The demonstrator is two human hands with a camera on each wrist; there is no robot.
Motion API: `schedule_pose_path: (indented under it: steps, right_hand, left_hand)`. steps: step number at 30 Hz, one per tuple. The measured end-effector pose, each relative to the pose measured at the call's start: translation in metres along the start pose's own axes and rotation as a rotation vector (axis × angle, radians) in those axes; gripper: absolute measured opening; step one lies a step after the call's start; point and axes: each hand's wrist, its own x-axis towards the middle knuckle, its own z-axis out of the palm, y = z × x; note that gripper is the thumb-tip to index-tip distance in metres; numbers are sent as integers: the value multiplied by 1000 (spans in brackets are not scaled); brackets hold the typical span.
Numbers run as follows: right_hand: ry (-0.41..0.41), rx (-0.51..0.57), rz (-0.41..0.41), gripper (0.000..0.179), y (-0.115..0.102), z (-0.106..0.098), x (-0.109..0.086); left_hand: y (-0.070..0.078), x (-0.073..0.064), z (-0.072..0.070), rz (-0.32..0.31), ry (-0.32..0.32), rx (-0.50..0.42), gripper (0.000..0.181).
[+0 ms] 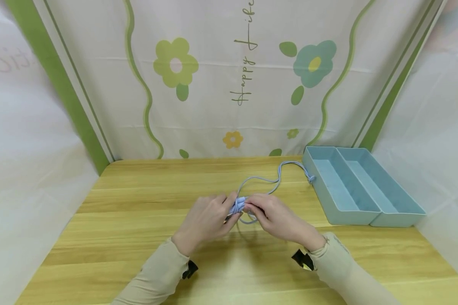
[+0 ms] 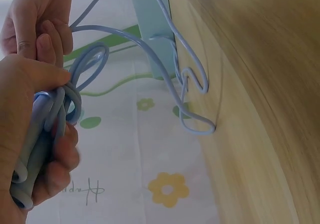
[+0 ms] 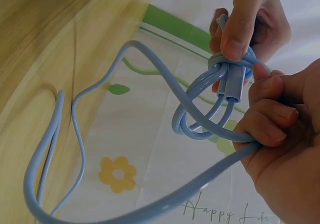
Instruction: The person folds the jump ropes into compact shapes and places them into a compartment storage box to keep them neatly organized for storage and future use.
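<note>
A light blue jump rope is bunched between both hands above the table. My left hand grips its two tube-like handles, with cord wound around them and the thumb pressing on the wraps. Close beside it on the right, my right hand pinches the cord, its fingers curled in the right wrist view. A small loop stands out from the bundle. From the hands the loose doubled cord runs across the table to a knotted end by the blue box. Part of the bundle is hidden by the fingers.
Two light blue open boxes stand side by side at the right of the wooden table. A white curtain with printed flowers hangs behind the table, and white sheets hang on both sides.
</note>
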Motion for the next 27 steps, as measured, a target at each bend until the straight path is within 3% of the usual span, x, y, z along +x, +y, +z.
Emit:
schedule_pose_path:
  steps: [6,15,27]
  right_hand:
    - [21,1,-30,10,1,-1,0]
    - [132,49,-144,13,6,-3,3]
    - [62,41,-141,20,11,-6,0]
  left_hand:
    - [-3,0,1,29,-8,-65,36]
    - [-6,-1,4,53,-2,-118,43]
    - [-9,-2,6,55,-2,-104,40]
